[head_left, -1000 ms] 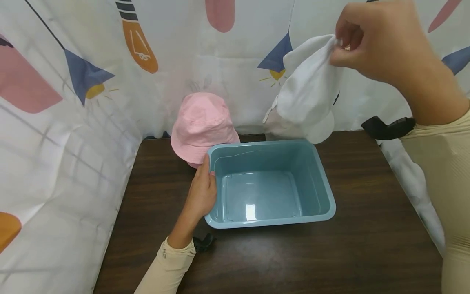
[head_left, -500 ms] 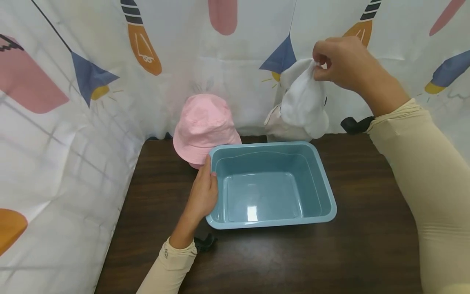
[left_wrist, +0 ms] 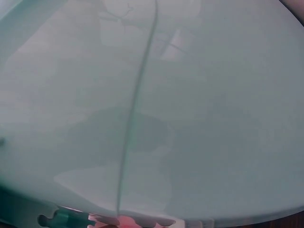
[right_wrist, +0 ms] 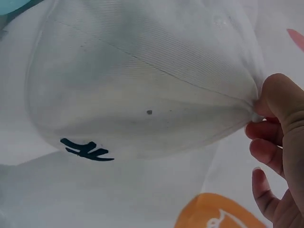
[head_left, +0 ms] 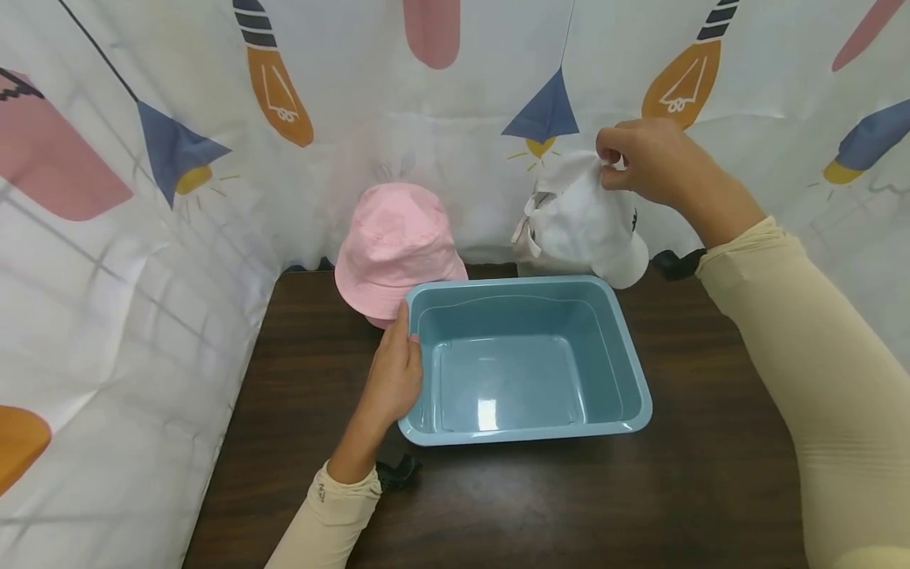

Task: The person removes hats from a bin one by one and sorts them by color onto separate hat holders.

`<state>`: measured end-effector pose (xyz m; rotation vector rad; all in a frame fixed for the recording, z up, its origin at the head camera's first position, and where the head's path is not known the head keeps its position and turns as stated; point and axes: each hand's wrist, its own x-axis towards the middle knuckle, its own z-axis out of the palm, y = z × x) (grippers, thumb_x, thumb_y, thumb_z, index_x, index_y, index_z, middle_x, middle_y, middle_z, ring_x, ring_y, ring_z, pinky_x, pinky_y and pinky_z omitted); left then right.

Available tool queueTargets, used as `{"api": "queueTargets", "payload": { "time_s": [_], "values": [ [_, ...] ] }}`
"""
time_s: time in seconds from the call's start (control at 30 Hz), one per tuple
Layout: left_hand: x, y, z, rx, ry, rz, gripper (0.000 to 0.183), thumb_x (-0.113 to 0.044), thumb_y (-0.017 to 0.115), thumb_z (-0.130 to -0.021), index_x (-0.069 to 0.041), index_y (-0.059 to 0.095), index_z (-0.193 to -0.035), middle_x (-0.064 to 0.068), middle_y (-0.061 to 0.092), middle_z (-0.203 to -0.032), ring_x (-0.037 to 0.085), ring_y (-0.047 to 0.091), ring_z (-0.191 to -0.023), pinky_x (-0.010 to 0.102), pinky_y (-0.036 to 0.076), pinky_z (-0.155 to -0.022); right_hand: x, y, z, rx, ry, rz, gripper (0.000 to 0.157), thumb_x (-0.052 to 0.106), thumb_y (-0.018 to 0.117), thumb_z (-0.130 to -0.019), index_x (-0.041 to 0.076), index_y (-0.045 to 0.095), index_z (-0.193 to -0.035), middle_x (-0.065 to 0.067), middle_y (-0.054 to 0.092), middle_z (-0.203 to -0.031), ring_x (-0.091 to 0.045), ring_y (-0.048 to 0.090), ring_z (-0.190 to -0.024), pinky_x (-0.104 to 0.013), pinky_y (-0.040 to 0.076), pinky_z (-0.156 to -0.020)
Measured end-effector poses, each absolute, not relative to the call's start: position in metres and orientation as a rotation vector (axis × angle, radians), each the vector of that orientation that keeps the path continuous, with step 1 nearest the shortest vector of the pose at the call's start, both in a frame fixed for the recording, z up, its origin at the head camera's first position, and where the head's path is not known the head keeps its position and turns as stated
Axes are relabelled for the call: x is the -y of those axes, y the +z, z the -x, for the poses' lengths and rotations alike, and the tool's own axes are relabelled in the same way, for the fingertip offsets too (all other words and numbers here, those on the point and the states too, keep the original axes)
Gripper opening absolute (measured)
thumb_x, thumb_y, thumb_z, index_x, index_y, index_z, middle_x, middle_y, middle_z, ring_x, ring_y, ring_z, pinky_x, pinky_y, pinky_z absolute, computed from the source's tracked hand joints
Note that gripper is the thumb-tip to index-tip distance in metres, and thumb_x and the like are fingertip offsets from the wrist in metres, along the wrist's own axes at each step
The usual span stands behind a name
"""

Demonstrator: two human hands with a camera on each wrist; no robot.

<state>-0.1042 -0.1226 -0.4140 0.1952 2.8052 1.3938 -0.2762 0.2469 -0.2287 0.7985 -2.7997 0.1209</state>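
My right hand [head_left: 661, 166] pinches the crown of a white baseball cap [head_left: 579, 213] behind the basin's back right corner. The cap hangs with its brim low and to the right, its back strap toward the left. In the right wrist view the cloth gathers to a point between thumb and fingers, and a dark mark shows on the cap. An off-white thing shows beneath the cap, mostly hidden. My left hand [head_left: 391, 375] grips the left rim of a blue-grey plastic basin [head_left: 526, 437], which has nothing inside. The basin's wall fills the left wrist view.
A pink bucket hat [head_left: 398, 237] sits behind the basin's back left corner, on something pink that peeks out below its brim. The dark wooden table [head_left: 540, 506] ends at a printed curtain [head_left: 469, 158], which also hangs along the left side.
My right hand has come down and to the left, lowering the cap onto the off-white thing, and the cap's crown looks fuller. The left hand and basin hold nearly the same place.
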Motion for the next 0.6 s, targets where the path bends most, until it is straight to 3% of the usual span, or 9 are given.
{"api": "queueTargets", "payload": {
  "time_s": [0.23, 0.6],
  "values": [
    [0.123, -0.412, 0.104, -2.794, 1.388, -0.19, 0.061, -0.014, 0.034, -0.11, -0.005, 0.007, -0.164, 0.022, 0.027, -0.164, 0.036, 0.03, -0.152, 0.057, 0.027, -0.122, -0.255, -0.249, 0.28, 2.865, 0.121, -0.782, 0.011, 0.008, 0.067, -0.092, 0.005, 0.062, -0.102, -0.017, 0.067, -0.092, -0.033, 0.058, -0.084, -0.046, 0.051, -0.075],
    [0.123, -0.411, 0.105, -2.782, 1.393, -0.177, 0.062, -0.014, 0.034, -0.11, -0.006, 0.006, -0.164, 0.021, 0.025, -0.165, 0.036, 0.028, -0.153, 0.057, 0.026, -0.122, -0.254, -0.275, 0.284, 2.843, 0.17, -0.781, 0.007, 0.009, 0.067, -0.09, 0.007, 0.063, -0.095, -0.011, 0.066, -0.084, -0.027, 0.056, -0.074, -0.039, 0.045, -0.068]
  ]
}}
